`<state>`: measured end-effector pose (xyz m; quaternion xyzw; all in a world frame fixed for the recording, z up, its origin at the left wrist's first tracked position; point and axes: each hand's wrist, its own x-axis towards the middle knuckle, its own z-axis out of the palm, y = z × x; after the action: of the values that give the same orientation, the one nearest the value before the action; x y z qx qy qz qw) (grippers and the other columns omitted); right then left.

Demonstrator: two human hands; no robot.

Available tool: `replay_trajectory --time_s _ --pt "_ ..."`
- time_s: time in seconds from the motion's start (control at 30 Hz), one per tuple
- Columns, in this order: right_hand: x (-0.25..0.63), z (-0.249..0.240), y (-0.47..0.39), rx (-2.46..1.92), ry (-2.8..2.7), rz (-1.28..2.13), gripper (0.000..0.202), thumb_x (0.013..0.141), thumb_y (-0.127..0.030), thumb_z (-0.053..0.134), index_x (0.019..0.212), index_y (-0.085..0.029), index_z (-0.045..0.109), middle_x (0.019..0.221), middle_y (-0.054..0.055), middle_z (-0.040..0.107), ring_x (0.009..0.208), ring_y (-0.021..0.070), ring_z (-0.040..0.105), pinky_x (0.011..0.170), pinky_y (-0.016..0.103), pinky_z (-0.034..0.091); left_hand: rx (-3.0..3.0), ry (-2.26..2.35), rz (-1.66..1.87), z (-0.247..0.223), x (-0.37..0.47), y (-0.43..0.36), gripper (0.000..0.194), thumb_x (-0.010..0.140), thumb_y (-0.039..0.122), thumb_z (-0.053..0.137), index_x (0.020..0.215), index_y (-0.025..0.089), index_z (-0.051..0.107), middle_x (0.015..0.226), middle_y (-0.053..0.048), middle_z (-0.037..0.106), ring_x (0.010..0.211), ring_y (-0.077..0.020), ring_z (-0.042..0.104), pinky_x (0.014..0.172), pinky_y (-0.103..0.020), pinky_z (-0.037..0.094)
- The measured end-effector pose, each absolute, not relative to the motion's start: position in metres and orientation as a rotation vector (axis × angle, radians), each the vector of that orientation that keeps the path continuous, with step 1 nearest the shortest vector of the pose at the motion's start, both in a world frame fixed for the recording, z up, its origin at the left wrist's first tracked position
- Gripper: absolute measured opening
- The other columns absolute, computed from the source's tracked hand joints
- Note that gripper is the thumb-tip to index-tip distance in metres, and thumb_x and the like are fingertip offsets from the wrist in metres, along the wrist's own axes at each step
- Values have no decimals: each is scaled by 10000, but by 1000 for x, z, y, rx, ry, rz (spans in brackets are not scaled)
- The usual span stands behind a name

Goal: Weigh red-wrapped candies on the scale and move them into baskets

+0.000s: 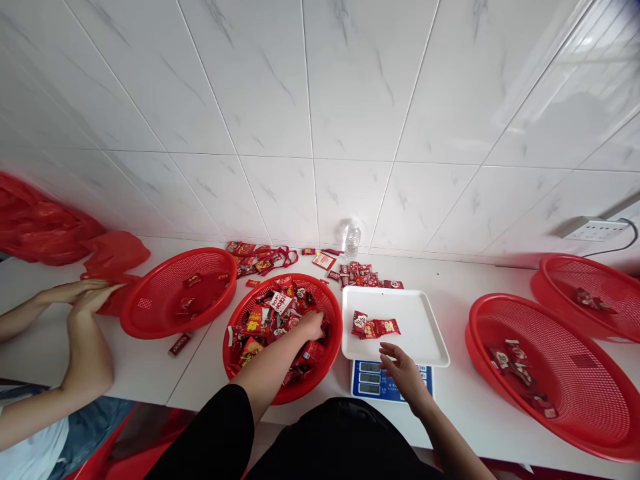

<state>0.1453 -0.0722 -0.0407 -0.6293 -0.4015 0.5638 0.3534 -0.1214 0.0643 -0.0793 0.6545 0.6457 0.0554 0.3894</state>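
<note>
My left hand [311, 327] reaches into the right side of a red basket [334, 313] full of wrapped snacks [257, 320]; its fingertips are hidden among the packets. My right hand [397, 367] hovers over the front edge of a white tray [425, 327], fingers apart and holding nothing. Several red packets [375, 327] lie in the left half of the tray, just beyond my right fingertips. Beneath the tray is a scale with a blue panel [391, 383].
Another red basket [145, 320] stands at left, near a person's hands [90, 293] at a red bag [117, 253]. Two more baskets [575, 353] [600, 267] hold a few packets at right. Loose packets [363, 275] and a clear bottle [352, 240] sit by the wall.
</note>
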Motion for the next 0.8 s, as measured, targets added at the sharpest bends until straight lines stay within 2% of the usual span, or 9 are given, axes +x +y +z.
replay_trajectory --time_s 0.07,0.17,0.3,0.4,0.5,0.6,0.73,0.8 --pt "146 -40 -72 -1619 -1052 1459 427 764 -486 557 1113 -240 568 1117 79 620 850 230 641 737 379 509 1645 1639 198 -74 -126 62 394 461 169 773 821 193 615 1015 -94 642 1041 -313 559 903 -354 382" --pt "148 -39 -72 -1626 -1057 1464 424 770 -496 550 1108 -241 570 1109 77 622 866 232 638 747 381 507 1617 1644 289 -61 -137 63 349 569 232 726 899 211 613 945 -33 652 948 -255 587 846 -307 411" --pt "150 -41 -73 -1630 -1055 1474 426 769 -505 548 1102 -241 576 1092 75 629 867 232 639 748 377 505 1537 1670 448 -38 -149 63 281 644 341 682 875 203 602 841 -16 647 844 -218 595 801 -304 443" --pt "148 -44 -72 -1614 -1065 1487 423 759 -507 561 1085 -238 589 1068 75 639 845 232 642 733 373 506 1291 1614 664 -20 -150 57 316 662 403 680 872 184 591 889 -41 649 891 -218 594 805 -322 462" --pt "141 -39 -70 -1567 -1093 1509 420 756 -510 569 1073 -236 598 1038 74 643 835 230 644 718 366 508 948 1373 794 -3 -141 45 358 675 411 691 931 194 567 995 -57 640 919 -199 602 790 -329 493" --pt "130 -26 -67 -1470 -1125 1564 464 749 -525 581 1111 -237 579 1028 76 638 817 225 648 704 366 514 744 1150 761 8 -124 27 337 680 372 708 933 212 554 999 -38 633 877 -168 619 787 -338 511" --pt "113 -9 -64 -1304 -1122 1682 584 733 -534 612 1237 -269 480 1098 68 615 842 199 640 713 346 515 778 1005 553 8 -92 -5 340 672 348 725 932 204 561 939 -34 640 831 -170 631 767 -356 516" --pt "108 -9 -64 -1243 -1106 1741 594 726 -526 629 1231 -250 479 993 53 650 805 185 636 683 320 508 835 961 488 4 -78 -19 334 660 331 737 908 184 566 870 -26 634 789 -169 633 760 -362 513"
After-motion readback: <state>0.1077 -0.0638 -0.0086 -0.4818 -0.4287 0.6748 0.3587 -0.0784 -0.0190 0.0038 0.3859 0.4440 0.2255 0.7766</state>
